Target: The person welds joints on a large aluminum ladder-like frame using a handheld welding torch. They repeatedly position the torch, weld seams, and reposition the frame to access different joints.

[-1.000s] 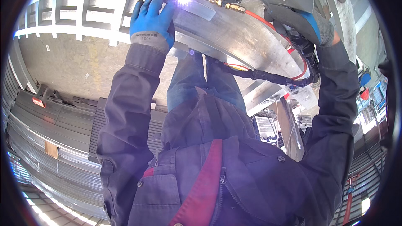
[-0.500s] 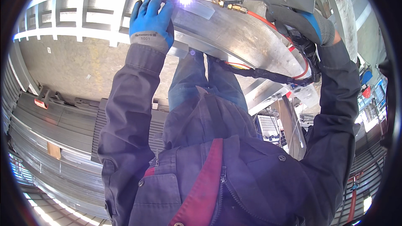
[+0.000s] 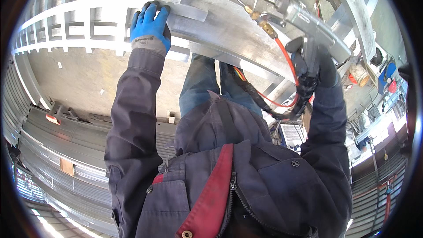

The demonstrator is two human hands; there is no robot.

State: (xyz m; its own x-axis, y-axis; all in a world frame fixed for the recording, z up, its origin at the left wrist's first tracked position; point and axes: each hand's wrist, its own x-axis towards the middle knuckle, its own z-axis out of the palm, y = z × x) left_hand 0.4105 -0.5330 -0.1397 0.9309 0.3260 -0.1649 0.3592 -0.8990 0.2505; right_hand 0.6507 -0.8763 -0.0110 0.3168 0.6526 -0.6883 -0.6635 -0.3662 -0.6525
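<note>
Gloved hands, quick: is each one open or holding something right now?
Left hand: open, laid over the metal frame.
Right hand: closed, holding the welding torch.

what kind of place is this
Probably a metalworking shop: the right hand holds a gun-shaped torch, the left hand rests on a ladder-like metal frame, and long grey metal lengths lie at the left.

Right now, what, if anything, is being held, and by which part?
The right hand holds the welding torch by its handle. The left hand lies on the metal frame; whether it grasps it cannot be told.
</note>
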